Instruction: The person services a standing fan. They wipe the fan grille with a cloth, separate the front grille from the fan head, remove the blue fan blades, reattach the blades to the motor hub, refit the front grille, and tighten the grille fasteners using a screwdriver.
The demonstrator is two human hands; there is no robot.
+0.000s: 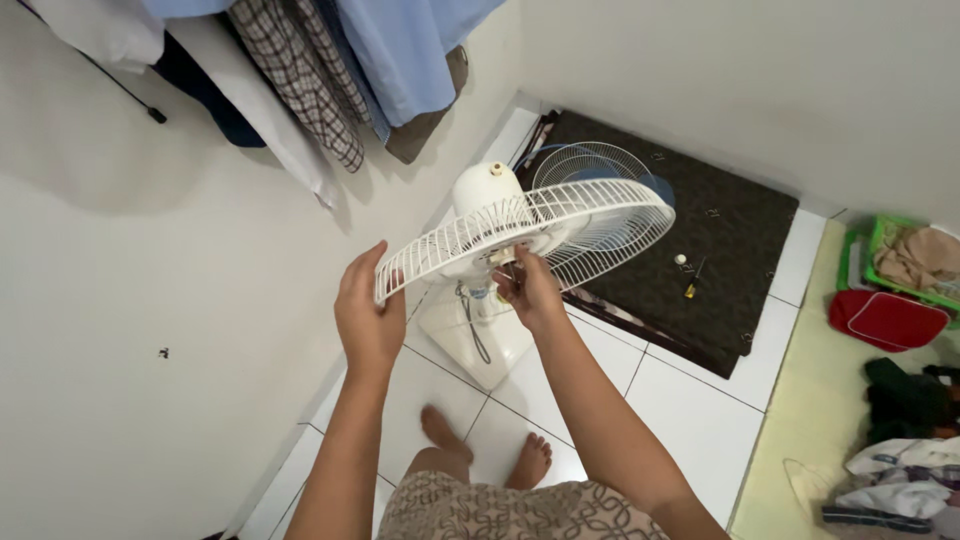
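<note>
A white stand fan [489, 190] stands on its square base [470, 340] on the tiled floor, tilted face-up. My left hand [368, 315] grips the left rim of its white wire rear grille [560, 225]. My right hand [528, 288] reaches into the grille's centre at the motor shaft, fingers pinched there; what they hold is hidden. A second wire grille [592, 165] and a blue blade lie behind the fan on a dark mat [700, 230].
A yellow-handled screwdriver [692, 281] and a small white knob [680, 259] lie on the mat. Clothes hang on the wall at top left. A red bag [885, 318], a green basket and piled clothes sit at right. My bare feet stand below the fan.
</note>
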